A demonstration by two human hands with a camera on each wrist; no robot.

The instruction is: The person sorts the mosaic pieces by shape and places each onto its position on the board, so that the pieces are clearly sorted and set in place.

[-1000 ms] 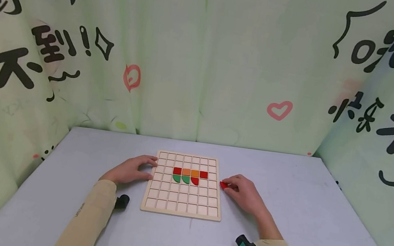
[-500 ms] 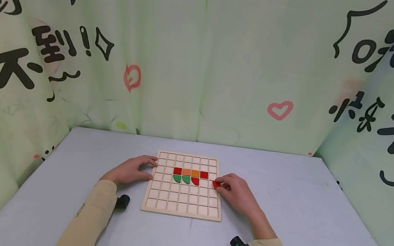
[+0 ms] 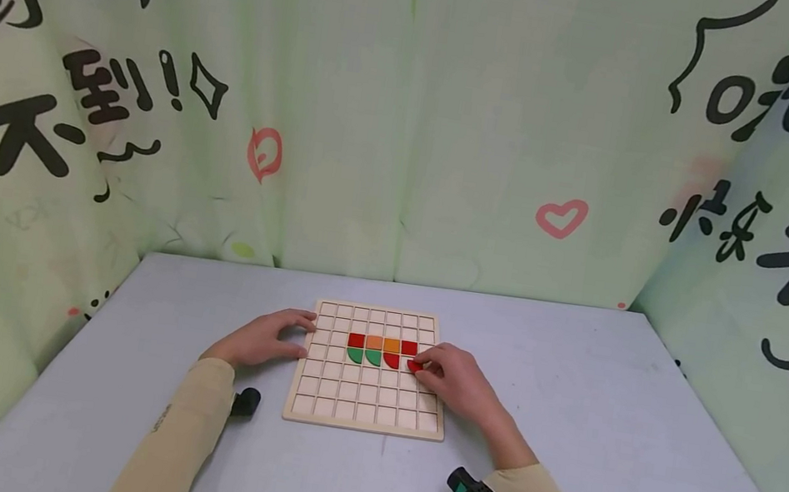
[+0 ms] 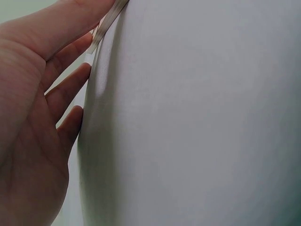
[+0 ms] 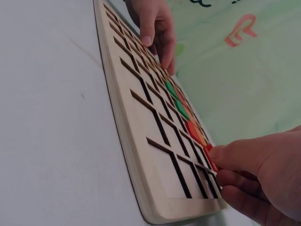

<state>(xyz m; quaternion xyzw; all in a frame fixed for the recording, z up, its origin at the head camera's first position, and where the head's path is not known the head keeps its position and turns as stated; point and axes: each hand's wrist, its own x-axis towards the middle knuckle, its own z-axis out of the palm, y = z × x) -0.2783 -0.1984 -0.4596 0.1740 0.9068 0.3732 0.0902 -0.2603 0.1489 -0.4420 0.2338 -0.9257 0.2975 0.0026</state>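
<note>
A wooden grid board (image 3: 363,426) lies flat on the table. My right hand (image 3: 455,381) pinches a red quarter-circle tile (image 3: 413,366) between thumb and fingertips, over the cell at the right end of the lower tile row; its fingers partly cover it. To its left sit another red quarter-circle tile (image 3: 390,361) and two green ones (image 5: 181,109). Above them runs a row of squares: red (image 3: 356,341), two orange (image 3: 382,344), red (image 3: 409,348). My left hand (image 3: 264,337) rests at the board's left edge, thumb and fingers spread and touching the rim.
The white-covered table (image 3: 360,489) extends around the board. Printed curtains (image 3: 411,131) hang at the back and both sides. A black wrist camera (image 3: 245,403) is near the left forearm, another wrist camera (image 3: 470,487) near the right.
My right hand has carried the red quarter-circle tile leftward, from beside the board's right edge to over the lower tile row. The left hand and the board have stayed in place.
</note>
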